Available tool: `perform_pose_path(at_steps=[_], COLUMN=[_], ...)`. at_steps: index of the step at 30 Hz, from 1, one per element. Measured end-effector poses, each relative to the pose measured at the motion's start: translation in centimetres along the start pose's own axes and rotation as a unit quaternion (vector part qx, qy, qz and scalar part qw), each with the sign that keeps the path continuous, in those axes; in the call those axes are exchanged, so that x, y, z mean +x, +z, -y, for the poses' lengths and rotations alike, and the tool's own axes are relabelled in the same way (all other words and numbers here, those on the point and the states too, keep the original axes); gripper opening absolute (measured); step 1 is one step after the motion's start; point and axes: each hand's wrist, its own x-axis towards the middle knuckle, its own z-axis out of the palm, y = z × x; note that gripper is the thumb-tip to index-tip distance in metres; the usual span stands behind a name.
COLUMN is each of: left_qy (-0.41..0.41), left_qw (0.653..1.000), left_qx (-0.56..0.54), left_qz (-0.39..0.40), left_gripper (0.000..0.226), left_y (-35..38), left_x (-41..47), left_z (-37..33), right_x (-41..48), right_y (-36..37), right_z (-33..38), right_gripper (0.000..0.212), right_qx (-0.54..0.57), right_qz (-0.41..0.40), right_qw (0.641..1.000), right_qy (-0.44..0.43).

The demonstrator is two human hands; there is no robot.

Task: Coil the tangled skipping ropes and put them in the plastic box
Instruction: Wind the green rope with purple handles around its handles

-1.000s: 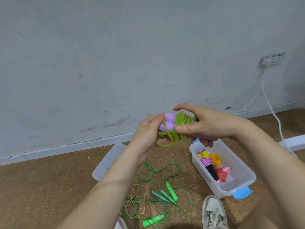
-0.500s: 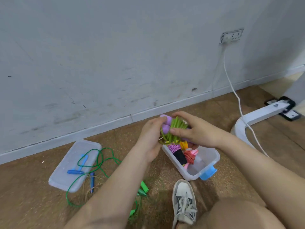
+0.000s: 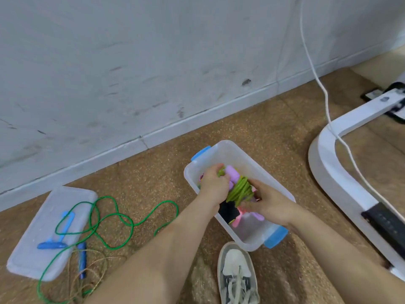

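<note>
**Head view.** The left hand (image 3: pixel 213 185) has its fingers curled round the handle end of the coiled lime-green skipping rope with lilac handles (image 3: pixel 240 190). The right hand (image 3: pixel 268 205) grips the opposite side, with its fingers wrapped over the green turns. Both hands hold this bundle low inside the translucent white plastic box with blue latches (image 3: pixel 232 153), on top of the black-and-pink rope bundles (image 3: pixel 229 210) lying there.

**Handling (judgement).**
- The bundle is probably light.
- The cord looks smooth and springy, so the turns may loosen once released.
- The handles look rigid and give the firmest hold.
- Grip across the turns where they wrap the handles, and press the bundle down before letting go.

**Edges and room.** Directions are taken from the box.
- The long walls run from 11 to 5 o'clock and the interior is narrow.
- Bare wall shows at the 11 o'clock end.
- Some free floor shows at the 5 o'clock end.
- A grey-white shoe (image 3: pixel 237 275) sits just beside the box at 6 o'clock.
- A loose dark green rope (image 3: pixel 122 220) sprawls on the brown floor at 9 o'clock, partly across a flat translucent lid (image 3: pixel 32 249).
- A blue-handled rope (image 3: pixel 51 245) lies on that lid.
- A white curved furniture base (image 3: pixel 324 172) stands at 3 o'clock, well apart, with a white cable (image 3: pixel 324 93) over it.
- The wall closes off 12 o'clock.
- The hands should come out straight up, then toward 7 o'clock
</note>
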Motion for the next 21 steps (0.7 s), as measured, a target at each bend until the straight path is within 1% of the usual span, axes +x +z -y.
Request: perform_pose_path(at_steps=[2,5,8,10,12,14,15,17,18,19,21], left_qy=[-0.002,0.014,0.060,0.104,0.158,0.216,0.258,0.335,0.347,0.337,0.291], left_qw=[0.999,0.993,0.979,0.960,0.927,0.893,0.874,0.823,0.802,0.782,0.745], left_qx=[0.043,0.118,0.190,0.253,0.337,0.393,0.412,0.458,0.487,0.524,0.599], left_qz=[0.002,0.019,0.044,0.052,0.044,0.028,0.013,-0.010,0.000,0.020,0.050], left_gripper=[0.048,0.047,0.045,0.046,0.046,0.043,0.040,0.035,0.038,0.044,0.058], left_y=[1.0,1.9,2.0,1.7,1.3,0.6,0.3,0.0,0.0,-0.1,-0.3], left_x=[2.8,6.4,9.3,11.0,11.9,11.9,11.5,10.3,9.7,9.3,9.0], left_z=[1.0,2.0,2.3,2.2,2.2,2.3,2.6,3.2,3.6,4.1,5.4], right_x=[2.0,5.0,7.5,8.7,9.6,10.2,10.4,10.3,10.3,10.3,10.2], right_y=[0.3,1.1,1.8,2.3,2.6,2.6,2.5,2.3,2.3,2.3,2.6], right_z=[-1.5,-3.4,-4.8,-4.7,-4.5,-4.3,-4.3,-4.4,-4.5,-4.5,-4.1], right_gripper=[0.044,0.038,0.039,0.037,0.036,0.037,0.036,0.035,0.035,0.036,0.047], right_qx=[-0.007,-0.003,-0.017,-0.047,-0.078,-0.112,-0.131,-0.162,-0.176,-0.194,-0.259], right_qz=[-0.043,-0.097,-0.145,-0.170,-0.181,-0.176,-0.173,-0.167,-0.165,-0.157,-0.137], right_qw=[0.999,0.995,0.989,0.984,0.980,0.978,0.976,0.972,0.970,0.968,0.954], right_qy=[0.004,0.014,0.027,0.020,0.005,0.005,0.013,0.031,0.035,0.041,0.069])
